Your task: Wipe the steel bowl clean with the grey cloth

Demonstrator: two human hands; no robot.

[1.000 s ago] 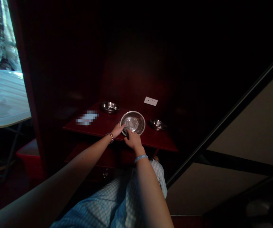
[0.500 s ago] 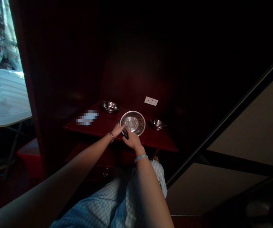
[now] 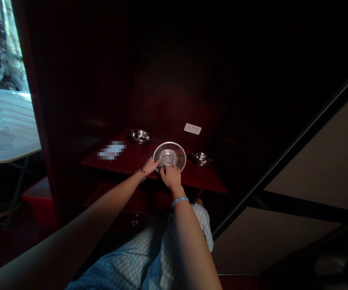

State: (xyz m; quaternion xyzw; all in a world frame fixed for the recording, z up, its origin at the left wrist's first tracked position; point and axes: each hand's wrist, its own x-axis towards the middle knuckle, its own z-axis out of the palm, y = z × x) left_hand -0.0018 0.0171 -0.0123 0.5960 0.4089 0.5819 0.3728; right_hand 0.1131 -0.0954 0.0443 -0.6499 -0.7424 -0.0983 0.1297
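Observation:
A large steel bowl [image 3: 173,154] sits near the front edge of a dark red wooden shelf [image 3: 125,160]. My left hand [image 3: 150,165], with a bead bracelet at the wrist, grips the bowl's near left rim. My right hand [image 3: 170,175], with a pale blue wristband, is curled over the near rim right beside the left hand. Its fingers are closed on a small dark thing that I cannot make out in the dim light.
A smaller steel bowl [image 3: 139,136] stands at the back left and another small bowl [image 3: 202,158] to the right. A white socket plate [image 3: 192,129] is on the back panel and a pale card [image 3: 111,150] lies on the left. A white table [image 3: 7,129] and a red box [image 3: 37,193] are off to the left.
My right hand has shifted a little right and forward onto the bowl's near rim. The bowl now lies flatter than before. My left hand has stayed at the rim.

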